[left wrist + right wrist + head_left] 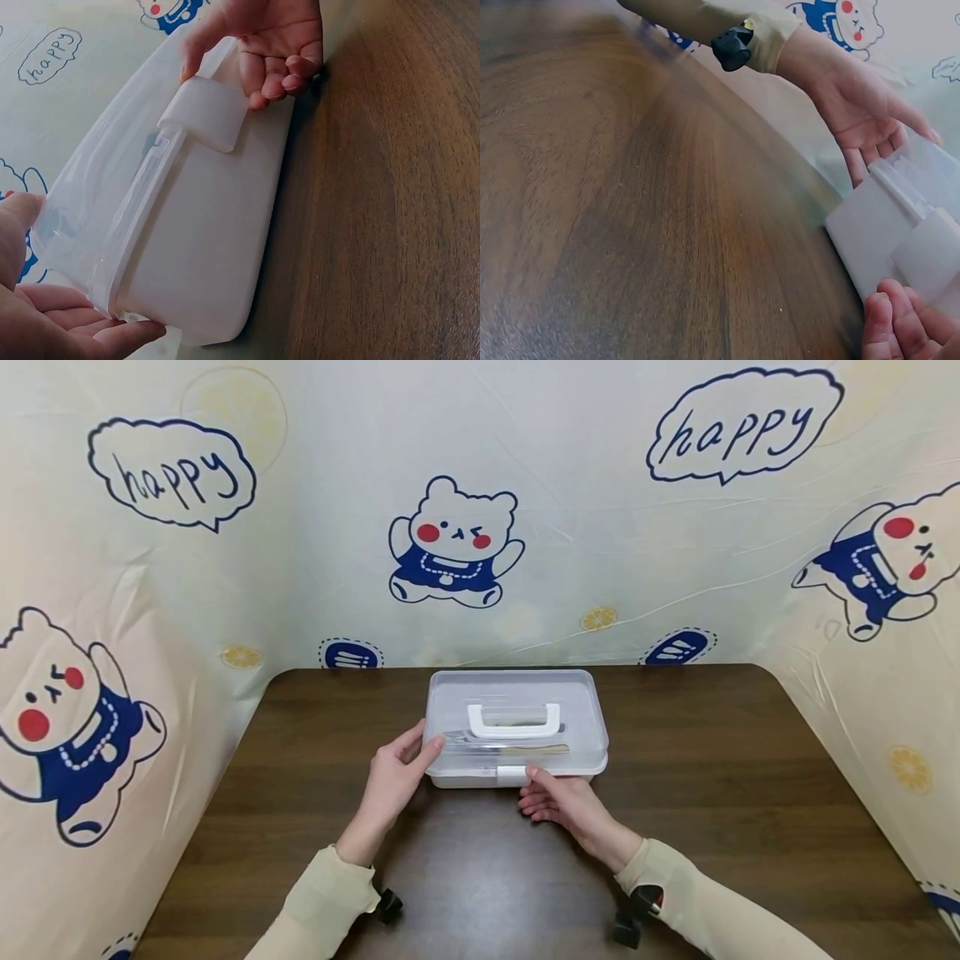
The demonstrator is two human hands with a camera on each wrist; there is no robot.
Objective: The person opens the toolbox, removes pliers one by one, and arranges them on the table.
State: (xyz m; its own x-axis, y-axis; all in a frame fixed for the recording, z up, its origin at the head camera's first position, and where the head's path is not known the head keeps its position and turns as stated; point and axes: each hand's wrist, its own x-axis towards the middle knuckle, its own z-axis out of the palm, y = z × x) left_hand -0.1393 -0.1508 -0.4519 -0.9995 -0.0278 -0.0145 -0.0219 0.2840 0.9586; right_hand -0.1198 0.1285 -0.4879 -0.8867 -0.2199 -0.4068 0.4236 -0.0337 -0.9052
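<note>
A plastic storage box [450, 693] with a clear lid, a white carrying handle [514, 731] and a white front latch [512, 775] sits on the table with its lid down. Through the lid, long thin items [536, 748] show, too blurred to name. My left hand [393, 777] grips the box's left end, thumb on the lid and fingers beneath the rim, as the left wrist view shows. At the front, my right hand [573, 810] has its thumb on the latch's upper edge. Its other fingers curl below, close by the box's front wall [202, 232].
The dark wooden table [315, 718] has rounded far corners. A pale printed curtain [570, 543] with cartoon bears surrounds it at the back and both sides. A black wrist camera [388, 906] hangs below the left sleeve, and another camera [630, 927] below the right.
</note>
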